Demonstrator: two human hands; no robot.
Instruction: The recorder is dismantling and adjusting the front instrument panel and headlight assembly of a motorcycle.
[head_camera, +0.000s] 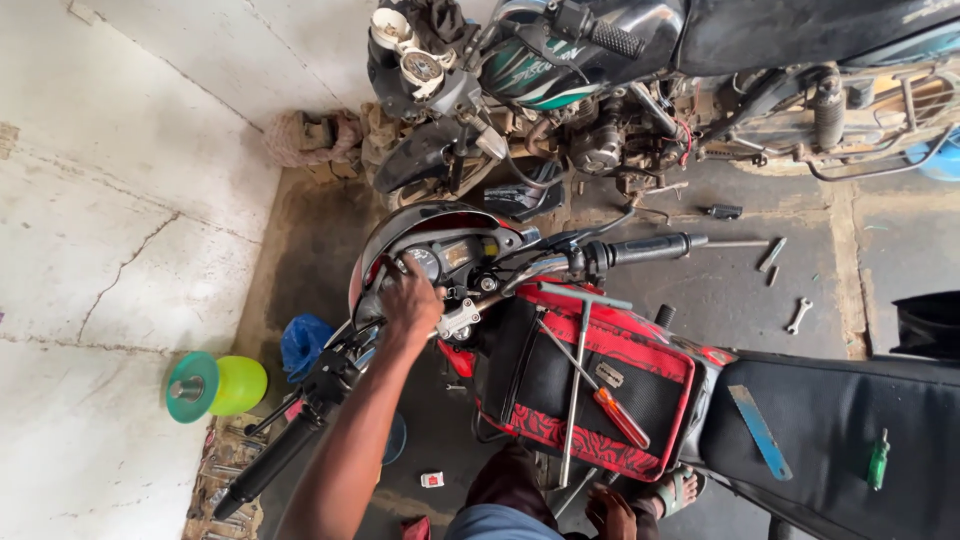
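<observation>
Head view: one hand at the motorcycle's instrument cluster

Head camera looks down on a red and black motorcycle (560, 380) standing on a stained concrete floor (720, 290). The landmark is its instrument cluster (445, 262), just behind the headlight cowl at the front of the bike. The left hand (410, 300) lies on the near edge of that cluster, fingers curled down onto it; whether they pinch a small part or only press, I cannot tell. The right hand is not in view.

The cluster looks like a rigid plastic housing with clear dial lenses, probably light but easy to crack, so it is best held by its outer rim and not by the lenses. Its long axis runs roughly along the handlebar (470, 300), which crosses the frame from the lower-left grip to the upper-right grip; the dials face up toward the camera.

Behind the cluster, on the tank cover (540, 395), lie a T-handle wrench (580, 370) and an orange-handled screwdriver (620, 415). Farther back on the seat (850, 420) are a blue flat blade (760, 432) and a green-handled tool (878, 460). Beyond the cluster stands a second motorcycle (600, 60)
</observation>
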